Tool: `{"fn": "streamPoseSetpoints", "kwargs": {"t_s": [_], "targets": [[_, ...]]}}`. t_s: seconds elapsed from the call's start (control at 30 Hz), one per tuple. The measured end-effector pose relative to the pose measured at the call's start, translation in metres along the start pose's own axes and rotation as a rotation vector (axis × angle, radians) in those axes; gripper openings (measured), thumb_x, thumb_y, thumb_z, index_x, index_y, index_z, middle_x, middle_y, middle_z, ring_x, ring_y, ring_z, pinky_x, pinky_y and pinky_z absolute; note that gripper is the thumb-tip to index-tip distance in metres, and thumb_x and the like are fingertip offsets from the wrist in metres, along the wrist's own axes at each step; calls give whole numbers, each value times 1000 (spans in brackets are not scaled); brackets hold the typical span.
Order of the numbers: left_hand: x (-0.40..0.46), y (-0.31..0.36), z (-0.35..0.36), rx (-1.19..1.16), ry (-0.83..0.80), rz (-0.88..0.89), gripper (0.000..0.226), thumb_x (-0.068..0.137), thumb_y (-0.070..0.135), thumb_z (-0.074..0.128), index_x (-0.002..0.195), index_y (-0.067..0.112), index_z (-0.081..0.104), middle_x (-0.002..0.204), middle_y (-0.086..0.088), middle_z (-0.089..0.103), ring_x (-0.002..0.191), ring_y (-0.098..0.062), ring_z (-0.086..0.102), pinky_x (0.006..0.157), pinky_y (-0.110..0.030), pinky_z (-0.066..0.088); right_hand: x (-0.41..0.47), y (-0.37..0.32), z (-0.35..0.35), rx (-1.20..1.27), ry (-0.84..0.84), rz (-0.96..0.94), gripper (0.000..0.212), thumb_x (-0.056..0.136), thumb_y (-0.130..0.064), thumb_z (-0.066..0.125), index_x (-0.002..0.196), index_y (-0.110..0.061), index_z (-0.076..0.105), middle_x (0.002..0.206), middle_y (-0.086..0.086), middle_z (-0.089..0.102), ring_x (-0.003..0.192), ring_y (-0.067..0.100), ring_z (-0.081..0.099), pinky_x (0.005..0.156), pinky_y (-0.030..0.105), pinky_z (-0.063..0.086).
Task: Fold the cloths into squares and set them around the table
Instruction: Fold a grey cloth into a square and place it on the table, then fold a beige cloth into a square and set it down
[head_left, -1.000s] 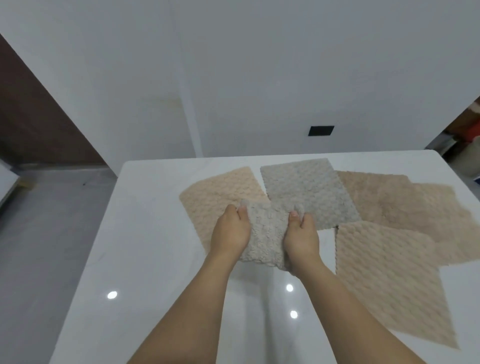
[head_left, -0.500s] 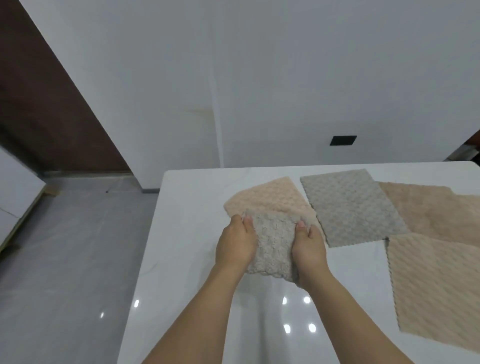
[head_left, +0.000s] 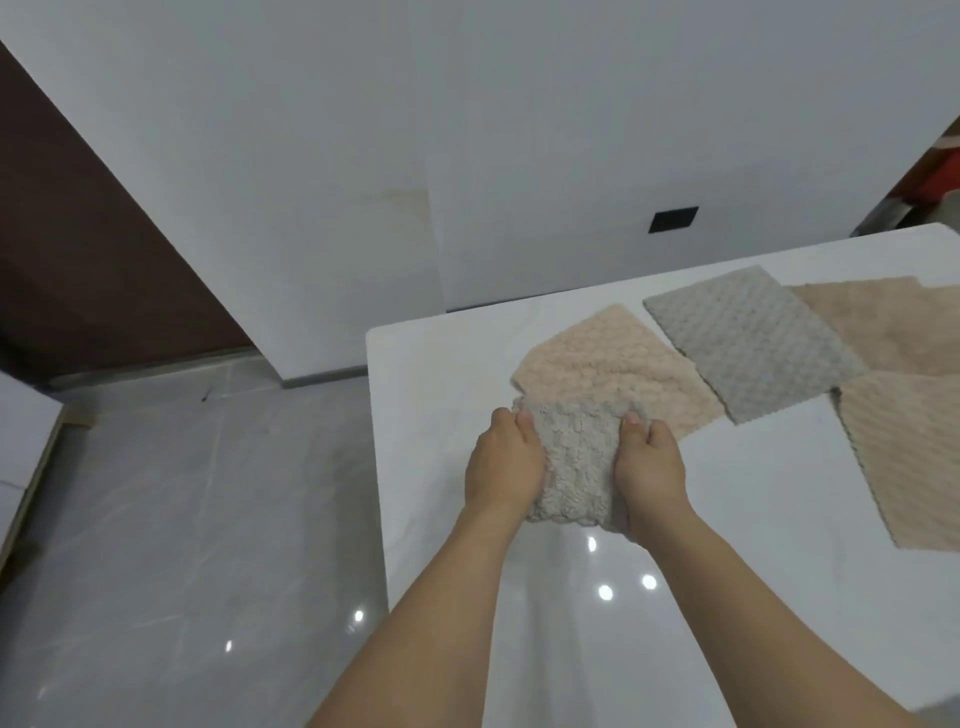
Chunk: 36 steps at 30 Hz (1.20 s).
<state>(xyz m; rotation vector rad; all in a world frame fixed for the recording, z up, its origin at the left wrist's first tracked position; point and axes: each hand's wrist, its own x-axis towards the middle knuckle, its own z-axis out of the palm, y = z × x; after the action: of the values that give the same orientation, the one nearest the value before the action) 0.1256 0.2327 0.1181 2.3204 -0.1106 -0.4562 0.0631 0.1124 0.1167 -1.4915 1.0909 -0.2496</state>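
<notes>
Both hands, left hand (head_left: 503, 467) and right hand (head_left: 650, 466), grip the folded grey cloth (head_left: 577, 462) mid-frame; I'd square its edges before setting it on the desk (head_left: 431, 415).

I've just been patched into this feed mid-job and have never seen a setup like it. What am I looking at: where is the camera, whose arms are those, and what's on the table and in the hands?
There is no machine here. The camera sits on a person's head and looks forward and down, so the two bare arms coming up from the bottom edge are the wearer's own.

The left hand and right hand grip a folded light grey cloth from either side, thumbs on top, over the white table.

Beyond it, four cloths lie unfolded and flat: a peach cloth just behind the hands, a grey cloth to its right, a tan cloth at the far right, and a beige cloth nearer on the right, partly cut off by the frame.

Grey floor tiles and white walls fill the rest.
</notes>
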Motion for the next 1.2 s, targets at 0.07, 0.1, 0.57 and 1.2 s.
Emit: {"fn": "streamPoseSetpoints", "kwargs": {"t_s": [0.07, 0.1, 0.57, 1.2], "targets": [[3, -17, -17, 25, -41, 39, 45, 106, 42, 21, 107, 7, 50, 102, -12, 62, 83, -25, 51, 71, -34, 38, -16, 8, 18, 1, 24, 21, 32, 99, -47, 38, 106, -18, 48, 109, 5, 54, 106, 28, 54, 99, 51, 46], [5, -28, -26, 48, -63, 60, 45, 106, 41, 21, 108, 6, 50, 102, -13, 62, 83, -26, 51, 71, -35, 39, -25, 12, 29, 2, 41, 37, 27, 99, -46, 37, 101, -20, 46, 106, 4, 53, 104, 29, 54, 99, 51, 45], [61, -116, -94, 286, -324, 402, 37, 106, 40, 22, 90, 13, 42, 74, -1, 50, 66, -20, 49, 59, -36, 35, -98, 44, 133, -15, 230, 216, 40, 102, -43, 29, 104, -8, 49, 96, 5, 54, 90, 24, 54, 78, 36, 42], [194, -189, -33, 576, -478, 951, 33, 106, 42, 24, 89, 17, 38, 69, 1, 49, 65, -26, 51, 59, -39, 40, -46, 155, 254, -544, 683, 40, 26, 101, -26, 25, 113, -12, 44, 75, 7, 65, 75, 33, 58, 85, 41, 31]]}}
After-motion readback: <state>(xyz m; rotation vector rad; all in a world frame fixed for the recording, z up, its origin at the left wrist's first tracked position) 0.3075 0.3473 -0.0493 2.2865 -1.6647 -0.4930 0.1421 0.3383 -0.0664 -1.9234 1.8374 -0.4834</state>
